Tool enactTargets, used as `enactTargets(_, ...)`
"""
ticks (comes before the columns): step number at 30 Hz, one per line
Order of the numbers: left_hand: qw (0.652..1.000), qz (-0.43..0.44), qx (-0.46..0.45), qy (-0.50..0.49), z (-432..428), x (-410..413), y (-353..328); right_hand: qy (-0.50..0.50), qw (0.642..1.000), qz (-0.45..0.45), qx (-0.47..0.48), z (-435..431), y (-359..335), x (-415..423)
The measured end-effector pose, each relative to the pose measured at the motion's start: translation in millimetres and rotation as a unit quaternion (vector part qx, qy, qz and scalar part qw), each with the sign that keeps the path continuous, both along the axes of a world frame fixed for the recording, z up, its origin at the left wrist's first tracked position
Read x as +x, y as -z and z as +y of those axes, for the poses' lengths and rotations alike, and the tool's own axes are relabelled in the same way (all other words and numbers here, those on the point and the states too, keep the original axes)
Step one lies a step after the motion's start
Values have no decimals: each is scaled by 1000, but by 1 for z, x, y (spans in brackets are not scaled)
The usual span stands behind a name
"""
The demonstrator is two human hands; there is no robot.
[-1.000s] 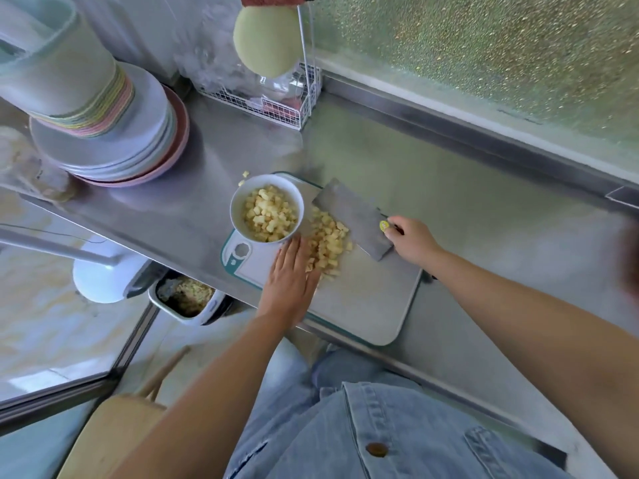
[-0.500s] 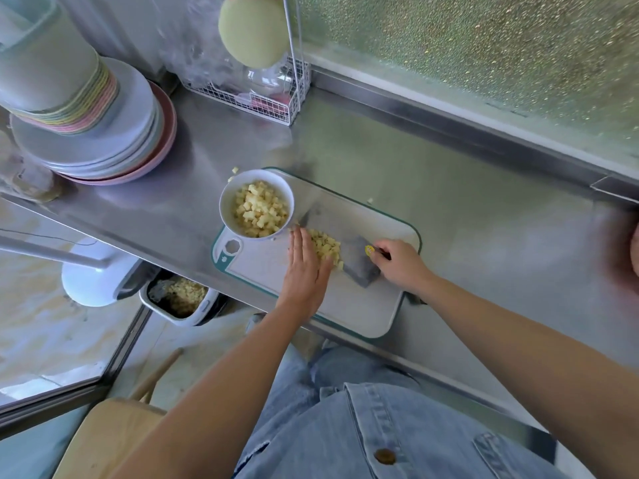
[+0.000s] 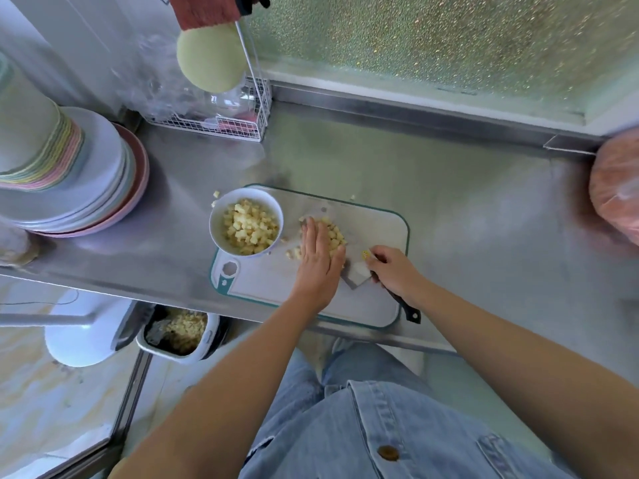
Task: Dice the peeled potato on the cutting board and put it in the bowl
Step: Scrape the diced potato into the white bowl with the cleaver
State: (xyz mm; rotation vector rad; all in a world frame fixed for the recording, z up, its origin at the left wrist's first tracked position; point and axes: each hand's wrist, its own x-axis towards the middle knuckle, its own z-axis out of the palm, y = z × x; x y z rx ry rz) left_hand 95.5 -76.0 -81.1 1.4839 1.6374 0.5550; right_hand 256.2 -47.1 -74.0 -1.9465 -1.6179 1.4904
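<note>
Presses flat, straight-fingered left hand (image 3: 320, 262) onto loose potato dice (image 3: 334, 234) on cutting board (image 3: 378, 229), beside bowl (image 3: 213, 233) holding more dice; grips knife (image 3: 358, 276) handle in right hand (image 3: 394, 275). Farther left, stacked plates (image 3: 103, 174) and wire rack (image 3: 221, 128).

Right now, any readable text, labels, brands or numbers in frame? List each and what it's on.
None readable.
cutting board: a small dark mark near its far edge, too blurred to tell whether it is print.
bowl, cleaver, stack of plates: no lettering shows.
</note>
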Motion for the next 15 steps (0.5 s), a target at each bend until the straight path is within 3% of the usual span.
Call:
enactTargets(8,991,42,120,50,14,-51,-27,103,994,-12,18,-7,-28,-12)
enactTargets(15,966,101,173,161,41,-115,-38,83,996,-15,27,0,-55,-65)
